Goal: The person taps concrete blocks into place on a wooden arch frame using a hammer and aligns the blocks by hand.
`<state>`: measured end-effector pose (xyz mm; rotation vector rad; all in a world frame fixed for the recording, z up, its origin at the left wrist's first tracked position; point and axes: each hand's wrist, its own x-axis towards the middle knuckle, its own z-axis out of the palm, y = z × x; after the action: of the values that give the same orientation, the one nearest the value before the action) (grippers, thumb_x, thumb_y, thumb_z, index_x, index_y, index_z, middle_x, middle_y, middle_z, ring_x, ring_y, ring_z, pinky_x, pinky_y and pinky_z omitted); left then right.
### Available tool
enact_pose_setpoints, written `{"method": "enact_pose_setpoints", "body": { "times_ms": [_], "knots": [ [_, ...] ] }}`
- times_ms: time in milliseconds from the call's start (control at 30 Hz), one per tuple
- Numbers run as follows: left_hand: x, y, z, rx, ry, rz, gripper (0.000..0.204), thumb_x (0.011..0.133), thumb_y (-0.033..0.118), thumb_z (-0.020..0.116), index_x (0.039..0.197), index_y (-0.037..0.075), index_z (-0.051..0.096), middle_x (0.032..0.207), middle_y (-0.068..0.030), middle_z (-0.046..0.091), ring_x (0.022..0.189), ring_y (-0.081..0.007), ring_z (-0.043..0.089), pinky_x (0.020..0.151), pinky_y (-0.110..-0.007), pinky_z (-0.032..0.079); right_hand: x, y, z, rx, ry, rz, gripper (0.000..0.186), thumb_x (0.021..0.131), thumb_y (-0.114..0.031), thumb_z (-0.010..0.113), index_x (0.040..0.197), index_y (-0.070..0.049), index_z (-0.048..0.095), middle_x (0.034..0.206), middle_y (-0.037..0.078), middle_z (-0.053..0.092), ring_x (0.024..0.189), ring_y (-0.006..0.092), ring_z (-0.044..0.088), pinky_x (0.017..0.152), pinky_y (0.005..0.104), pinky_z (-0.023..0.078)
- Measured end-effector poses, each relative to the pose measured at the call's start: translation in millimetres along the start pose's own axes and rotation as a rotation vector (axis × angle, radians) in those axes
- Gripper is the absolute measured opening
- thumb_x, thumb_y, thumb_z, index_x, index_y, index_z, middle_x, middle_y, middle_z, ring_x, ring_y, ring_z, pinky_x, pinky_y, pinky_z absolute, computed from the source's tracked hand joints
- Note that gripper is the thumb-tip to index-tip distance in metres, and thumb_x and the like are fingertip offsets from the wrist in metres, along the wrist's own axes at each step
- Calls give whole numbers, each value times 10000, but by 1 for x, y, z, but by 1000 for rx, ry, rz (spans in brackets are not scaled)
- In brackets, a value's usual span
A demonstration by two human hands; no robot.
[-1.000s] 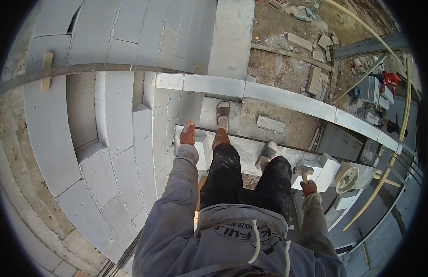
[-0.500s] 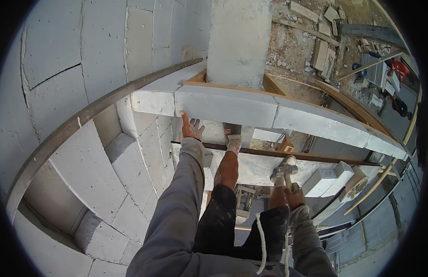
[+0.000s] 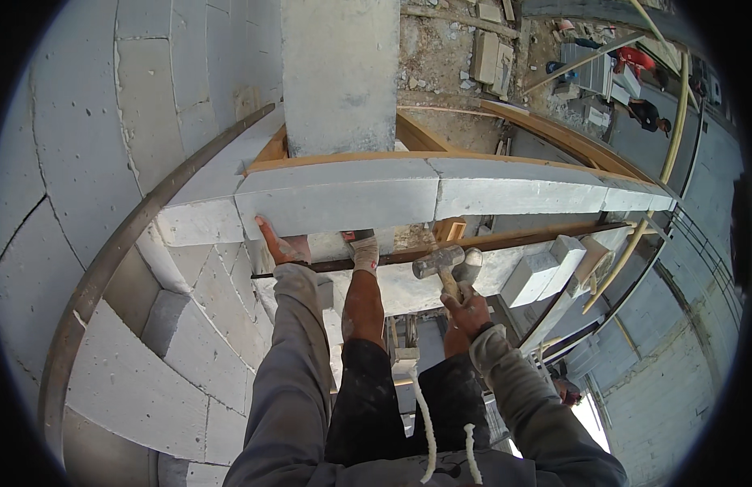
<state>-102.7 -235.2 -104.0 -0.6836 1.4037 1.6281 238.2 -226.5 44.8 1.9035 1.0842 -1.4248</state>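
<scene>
My left hand is at the near face of a light grey block, close to its left end. Its thumb points up along the block and the fingers look stretched out, partly out of sight. In my right hand is a hammer, gripped by its wooden handle with the fingers wrapped round it. The metal hammer head is raised in front of the block row, apart from it. Further blocks continue this row to the right, with a thin joint between them.
Timber boards run behind the row, beside a concrete column. A block wall and a curved-looking metal bar stand left. Loose blocks sit on a ledge at right. Other people are below, far right.
My right hand has lifted the hammer up from beside my leg toward the block row. The whole view has shifted, so the scene sits further left. My left hand stays by the block.
</scene>
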Motion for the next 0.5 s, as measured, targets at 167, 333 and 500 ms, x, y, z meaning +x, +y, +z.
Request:
{"method": "enact_pose_setpoints", "body": {
  "times_ms": [167, 333, 500],
  "knots": [
    [-20, -18, -6, -19, -50, -103, 898, 774, 608, 599, 1440, 185, 170, 1461, -55, 224, 1347, -290, 201, 1083, -514, 195, 2, 9, 0, 57, -5, 93, 496, 817, -410, 597, 1132, -37, 508, 932, 252, 616, 929, 425, 582, 811, 421, 453],
    [-65, -81, -3, -19, -88, -412, 913, 790, 589, 594, 1456, 187, 116, 1514, -85, 106, 1401, -286, 81, 1103, -518, 79, -13, 8, -11, 145, 48, 49, 441, 804, -369, 635, 1081, -39, 539, 904, 232, 630, 879, 331, 640, 741, 389, 475],
    [-95, -126, 3, -1, -388, -530, 840, 859, 505, 543, 1457, 122, 95, 1522, -125, 56, 1405, -300, 73, 1105, -529, 92, -32, -19, -54, 88, 108, -13, 397, 807, -303, 657, 1053, -12, 542, 800, 167, 627, 689, 262, 630, 631, 357, 482]
  ]
}}
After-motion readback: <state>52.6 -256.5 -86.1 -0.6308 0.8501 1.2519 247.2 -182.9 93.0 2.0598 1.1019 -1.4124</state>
